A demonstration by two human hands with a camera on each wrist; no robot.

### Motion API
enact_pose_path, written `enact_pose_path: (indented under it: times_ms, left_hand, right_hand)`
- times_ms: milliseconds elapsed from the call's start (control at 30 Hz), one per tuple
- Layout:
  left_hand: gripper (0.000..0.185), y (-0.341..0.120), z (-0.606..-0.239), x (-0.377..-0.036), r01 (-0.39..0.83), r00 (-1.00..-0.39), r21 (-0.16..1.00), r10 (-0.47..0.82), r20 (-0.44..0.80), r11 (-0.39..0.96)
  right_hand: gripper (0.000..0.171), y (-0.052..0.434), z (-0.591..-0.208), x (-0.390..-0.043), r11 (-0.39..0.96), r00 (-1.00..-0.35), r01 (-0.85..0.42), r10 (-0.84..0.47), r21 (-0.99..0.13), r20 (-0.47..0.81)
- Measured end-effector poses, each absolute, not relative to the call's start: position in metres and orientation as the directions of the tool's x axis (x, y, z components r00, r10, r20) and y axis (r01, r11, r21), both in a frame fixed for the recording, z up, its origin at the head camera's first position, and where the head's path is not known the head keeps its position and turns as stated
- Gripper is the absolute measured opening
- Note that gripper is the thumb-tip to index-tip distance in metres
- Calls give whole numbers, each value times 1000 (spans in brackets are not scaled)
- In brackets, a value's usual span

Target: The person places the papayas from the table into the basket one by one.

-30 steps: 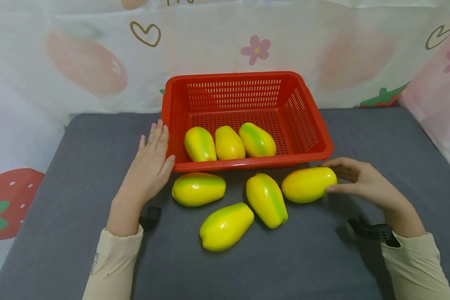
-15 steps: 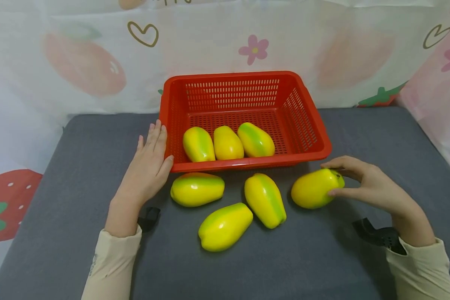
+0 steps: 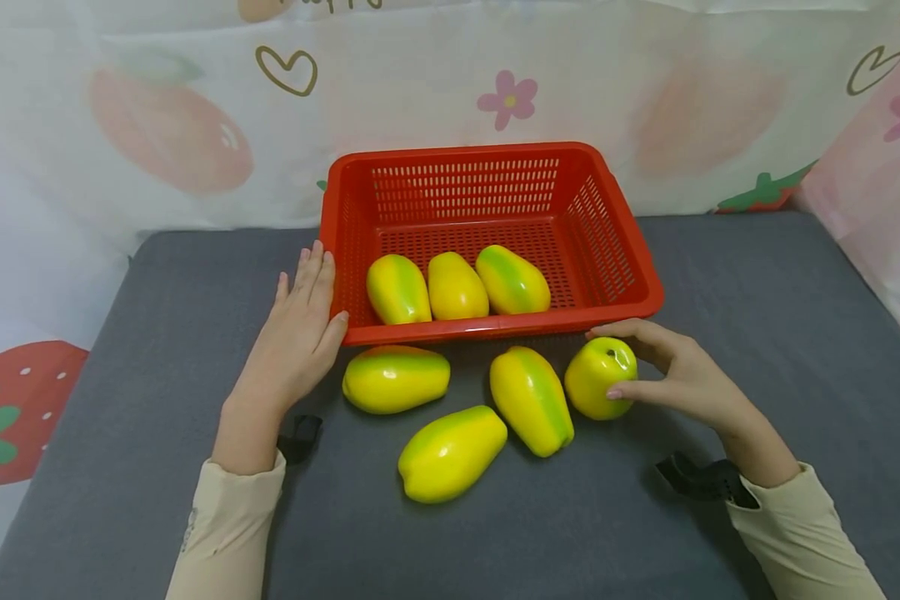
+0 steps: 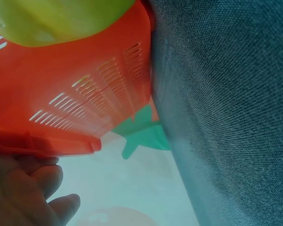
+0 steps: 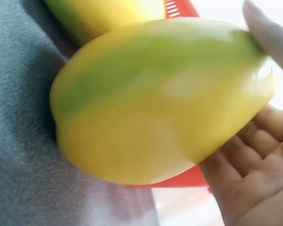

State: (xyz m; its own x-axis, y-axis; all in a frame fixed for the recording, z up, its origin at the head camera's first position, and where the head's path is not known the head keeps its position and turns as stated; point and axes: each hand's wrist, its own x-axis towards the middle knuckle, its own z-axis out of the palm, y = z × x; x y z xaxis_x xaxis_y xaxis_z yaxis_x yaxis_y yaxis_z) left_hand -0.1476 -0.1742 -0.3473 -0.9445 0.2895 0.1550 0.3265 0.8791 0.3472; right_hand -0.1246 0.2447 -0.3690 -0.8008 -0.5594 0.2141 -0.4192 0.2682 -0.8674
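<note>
Fingers straight, my left hand (image 3: 292, 333) rests against the left rim of a red plastic basket (image 3: 495, 327); in the left wrist view its fingertips (image 4: 66, 205) lie by the basket's rim. My right hand (image 3: 675, 375) grips a yellow-green papaya (image 3: 592, 379) between thumb and fingers, just off the basket's front right. That papaya is tilted, its stem end raised; in the right wrist view its lower end (image 5: 85, 113) is near the grey cloth. Three papayas (image 3: 457, 287) sit along the basket's front inside. Three more lie on the cloth, the nearest a papaya (image 3: 531, 402) left of the held one.
A grey cloth (image 3: 570, 533) covers the table. Other loose papayas are one parallel to the basket front (image 3: 396, 379) and one nearer the person (image 3: 452, 454). A printed curtain (image 3: 420, 83) hangs behind the basket.
The right hand's papaya lay level, then was tilted up and shifted right; now it is back left, more upright, stem end towards the head camera. The left hand stays at the basket.
</note>
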Motion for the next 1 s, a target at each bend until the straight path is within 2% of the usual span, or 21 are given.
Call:
enact_pose_path:
  times_ms: [533, 733, 900, 1000]
  left_hand:
    - [65, -174, -347, -148, 326, -945, 352, 291, 148, 877]
    - [66, -175, -347, -148, 329, -944, 357, 293, 152, 874]
    - [65, -175, -347, -148, 336, -942, 362, 300, 153, 870]
    - [65, -175, -347, -148, 342, -939, 356, 305, 157, 870]
  right_hand:
    - [72, 257, -396, -138, 105, -667, -352, -725, -930, 171]
    - [78, 259, -401, -141, 108, -656, -299, -745, -948, 122]
    - [74, 258, -402, -141, 82, -656, -340, -735, -937, 173]
    - [70, 258, -399, -140, 96, -678, -359, -710, -928, 189]
